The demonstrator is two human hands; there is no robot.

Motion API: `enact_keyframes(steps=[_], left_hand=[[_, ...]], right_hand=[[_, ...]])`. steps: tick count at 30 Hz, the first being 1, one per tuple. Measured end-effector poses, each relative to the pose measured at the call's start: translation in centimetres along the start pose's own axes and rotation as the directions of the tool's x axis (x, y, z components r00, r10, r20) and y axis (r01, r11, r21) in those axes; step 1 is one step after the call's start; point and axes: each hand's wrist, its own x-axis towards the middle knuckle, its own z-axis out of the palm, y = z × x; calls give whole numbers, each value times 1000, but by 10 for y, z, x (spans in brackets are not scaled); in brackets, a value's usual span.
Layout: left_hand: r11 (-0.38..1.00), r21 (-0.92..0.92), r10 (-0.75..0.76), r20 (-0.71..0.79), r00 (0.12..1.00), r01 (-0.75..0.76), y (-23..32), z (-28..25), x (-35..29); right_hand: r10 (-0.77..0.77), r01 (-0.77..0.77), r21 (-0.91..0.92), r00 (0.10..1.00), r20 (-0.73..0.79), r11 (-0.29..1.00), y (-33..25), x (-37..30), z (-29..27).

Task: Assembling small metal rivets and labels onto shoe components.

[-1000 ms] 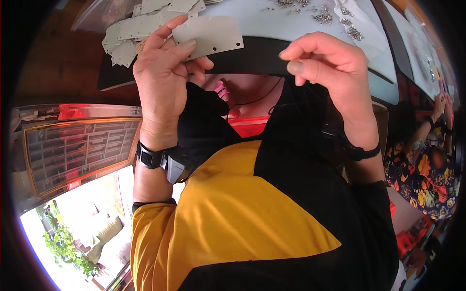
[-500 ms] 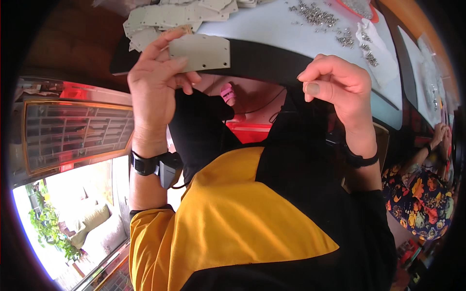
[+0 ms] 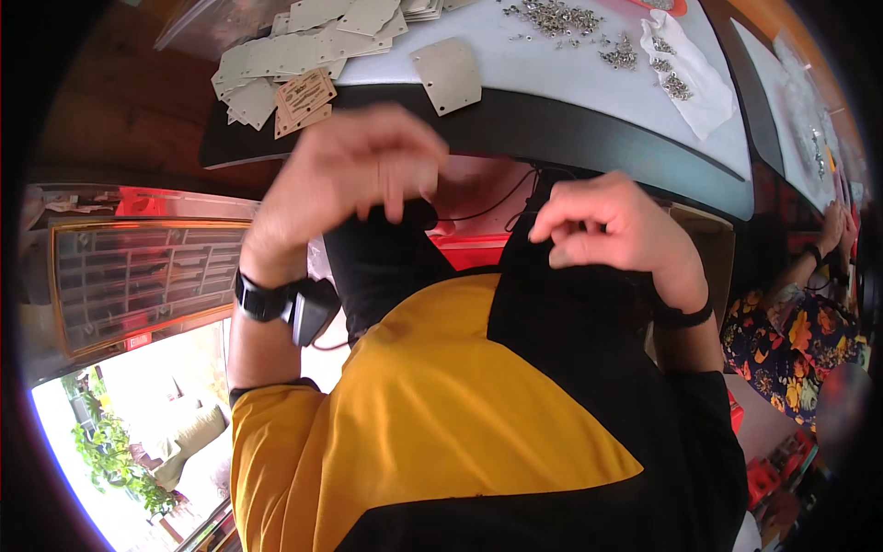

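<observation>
My left hand [image 3: 359, 170] is over the table's near edge, smeared by motion. Its fingertips look apart, and no plate shows in them. Just beyond it a light grey flat plate [image 3: 448, 75] with small corner holes lies on the white mat, partly over the dark edge. To the right, above my lap, my right hand [image 3: 612, 230] is curled, thumb and fingers close together. Whatever small thing it may hold is hidden. Left of the loose plate are overlapping grey plates [image 3: 292, 55] and several tan plates [image 3: 303, 95] with dark markings.
Small metal fasteners [image 3: 556, 18] lie scattered on the white mat [image 3: 515, 69]. More rest on a crumpled white cloth [image 3: 708, 99], near a red-rimmed container [image 3: 667, 5]. The black table edge [image 3: 589, 124] runs before me. At the far right another person's hands [image 3: 832, 230] are at a second table.
My left hand has let go of the grey plate, which now lies on the table, and has moved down and right. My right hand has come lower, nearer my lap.
</observation>
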Motion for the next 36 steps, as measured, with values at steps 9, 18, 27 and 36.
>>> enact_keyframes(steps=[9, 18, 27, 36], left_hand=[[903, 184, -428, 333, 840, 388, -167, 27, 65], [869, 387, 390, -151, 909, -309, -286, 25, 79], [878, -68, -478, -63, 876, 474, -236, 59, 9], [949, 121, -315, 262, 912, 293, -236, 112, -18]], right_hand=[[436, -418, -211, 899, 45, 884, 96, 8, 22], [282, -283, 54, 886, -368, 958, 164, -87, -15], [415, -424, -371, 903, -108, 826, 191, 40, 30], [458, -512, -283, 857, -239, 811, 131, -7, 12]])
